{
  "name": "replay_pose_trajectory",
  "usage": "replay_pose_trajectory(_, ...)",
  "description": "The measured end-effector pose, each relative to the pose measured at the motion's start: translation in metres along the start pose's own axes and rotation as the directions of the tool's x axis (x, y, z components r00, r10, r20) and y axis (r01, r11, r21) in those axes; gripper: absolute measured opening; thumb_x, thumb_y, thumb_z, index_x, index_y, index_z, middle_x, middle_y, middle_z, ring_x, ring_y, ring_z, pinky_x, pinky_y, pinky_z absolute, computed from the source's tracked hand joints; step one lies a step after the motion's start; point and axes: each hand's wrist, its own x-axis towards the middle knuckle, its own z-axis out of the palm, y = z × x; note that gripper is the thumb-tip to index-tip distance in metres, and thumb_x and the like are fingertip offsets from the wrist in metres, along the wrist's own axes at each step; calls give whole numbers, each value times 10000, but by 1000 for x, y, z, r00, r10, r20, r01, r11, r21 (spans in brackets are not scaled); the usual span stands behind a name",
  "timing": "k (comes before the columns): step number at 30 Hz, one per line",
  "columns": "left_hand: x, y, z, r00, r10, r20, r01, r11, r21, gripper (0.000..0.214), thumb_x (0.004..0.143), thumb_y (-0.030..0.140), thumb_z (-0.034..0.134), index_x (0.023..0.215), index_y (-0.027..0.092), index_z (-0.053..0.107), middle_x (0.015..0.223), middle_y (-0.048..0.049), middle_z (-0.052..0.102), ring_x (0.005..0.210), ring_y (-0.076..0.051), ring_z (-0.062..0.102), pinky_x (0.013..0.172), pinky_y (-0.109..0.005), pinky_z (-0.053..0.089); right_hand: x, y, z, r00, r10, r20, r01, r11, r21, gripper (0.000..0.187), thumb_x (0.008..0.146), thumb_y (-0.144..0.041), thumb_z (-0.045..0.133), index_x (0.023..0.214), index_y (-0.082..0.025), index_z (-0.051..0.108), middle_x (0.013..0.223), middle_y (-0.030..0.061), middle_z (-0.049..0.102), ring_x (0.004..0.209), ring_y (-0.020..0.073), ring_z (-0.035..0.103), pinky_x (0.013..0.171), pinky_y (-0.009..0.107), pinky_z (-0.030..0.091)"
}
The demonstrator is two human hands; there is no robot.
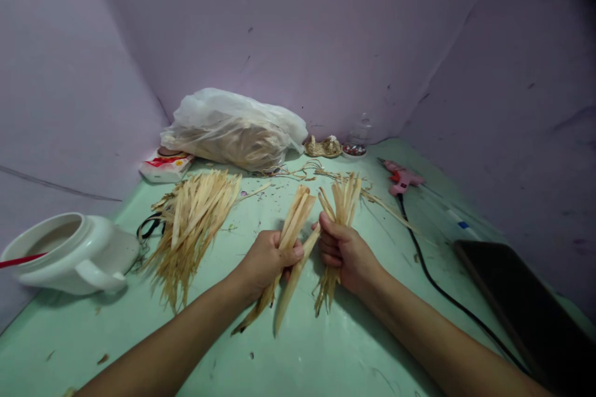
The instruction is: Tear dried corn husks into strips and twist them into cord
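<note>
Wide strip bundle (298, 211) of dried pale straw-like leaf sits at centre frame, left hand (267, 260) closed around its middle, fingers curled tight, thumb over the top, tips fanning toward 12 o'clock, tail ends pointing to 7 o'clock just above the green table (326, 353). Thin strip bundle (345, 198) just beside it at 3 o'clock, right hand (347, 254) fisted on it, fingers wrapped, frayed ends hanging out below the fist. The two hands nearly touch. One single long strip (292, 285) runs slanted between them, cannot tell which hand pins it. Loose strip pile (195, 217) lies flat on the table at 9-10 o'clock of the left hand, near but apart. Black loops (149, 226) peek out at the pile's left edge, too hidden to identify. White jug (69, 254) further out at 9 o'clock, lying on its side, a red stick (18, 259) across its mouth. Plastic bag (233, 127) stuffed with more straw at 11 o'clock against the purple wall (326, 43), red-and-white packet (165, 164) just left of it. Small woven piece (323, 147) and bead dish (354, 150) at 12 o'clock. Pink glue gun (401, 178) at 1 o'clock, its black cable (428, 273) trailing to 4 o'clock past a dark slab (521, 298)
</note>
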Motion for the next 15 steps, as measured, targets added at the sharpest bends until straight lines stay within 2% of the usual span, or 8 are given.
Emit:
replay_pose_trajectory(4,1,-3,-1,991,7,-130,-19,995,-95,279,555,331,700,603,150,493,450,50,451,385,-60,385,395,-195,297,-4,-3,2,998,20,59,-17,998,-55,427,554,-460,735,758,-146,530,459,-128,160,408,15,87,337,135,62)
replay_pose_trajectory(7,3,-5,-1,977,35,-209,-68,986,-150,282,553,324,715,638,143,516,464,52,466,394,-59,397,400,-193,307,-8,-1,6,997,46,62,-32,975,-222,397,519,-387,768,715,-145,521,455,-121,212,401,9,120,337,144,70)
replay_pose_trajectory(10,3,-6,-1,975,58,-216,-88,987,-136,288,550,329,722,647,138,529,476,47,481,401,-61,408,402,-193,310,-10,2,8,999,38,32,-24,935,-354,340,539,-339,750,658,-145,496,464,-102,278,395,7,170,334,153,86)
replay_pose_trajectory(15,2,-7,1,978,67,-197,-84,994,-76,297,558,360,710,634,142,524,468,44,475,393,-62,400,403,-198,307,-10,4,9,999,30,35,-14,921,-390,322,595,-313,686,583,-178,393,429,-113,229,366,10,161,330,165,93)
